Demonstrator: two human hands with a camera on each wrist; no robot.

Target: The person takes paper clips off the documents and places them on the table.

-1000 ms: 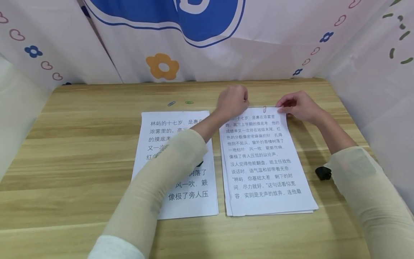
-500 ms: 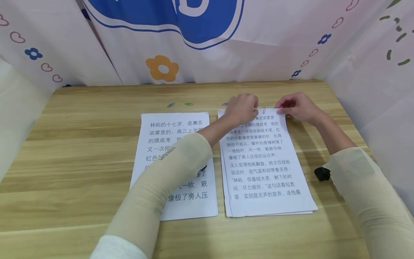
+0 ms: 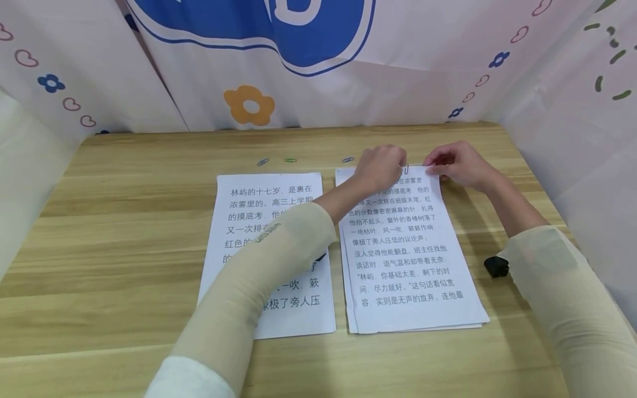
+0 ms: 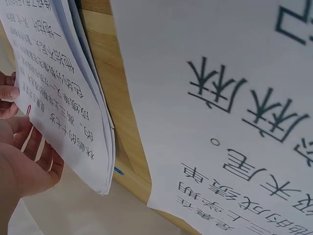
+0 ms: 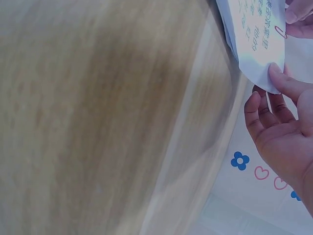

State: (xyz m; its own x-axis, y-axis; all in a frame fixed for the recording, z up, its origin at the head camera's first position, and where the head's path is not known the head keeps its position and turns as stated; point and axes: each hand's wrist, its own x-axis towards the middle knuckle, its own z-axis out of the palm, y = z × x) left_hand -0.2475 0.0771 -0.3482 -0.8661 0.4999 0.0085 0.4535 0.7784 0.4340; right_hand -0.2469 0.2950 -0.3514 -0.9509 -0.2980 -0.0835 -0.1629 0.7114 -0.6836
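Observation:
On the right lies a stack of printed paper sheets [image 3: 403, 260] with a red paper clip [image 3: 406, 169] on its top edge. My left hand [image 3: 380, 168] is at that edge; in the left wrist view its thumb [image 4: 18, 125] lies on the paper right at the clip, with the other fingers beneath the edge. With thumb and fingers, my right hand [image 5: 288, 127] pinches the stack's top right corner. The clip [image 5: 280, 32] lies between the two hands. A second stack of printed sheets [image 3: 298, 309] lies to the left, partly hidden under my left sleeve.
Behind the sheets, a blue paper clip [image 3: 262, 162] and a green paper clip [image 3: 290, 160] lie on the wooden table [image 3: 124, 249]. Another blue paper clip [image 3: 348, 160] is nearer my left hand. A printed white cloth [image 3: 398, 94] hangs along the table's back edge.
My left hand has moved right along the top edge of the right stack, up to the red paper clip, uncovering a blue paper clip. My right hand has stayed at the corner.

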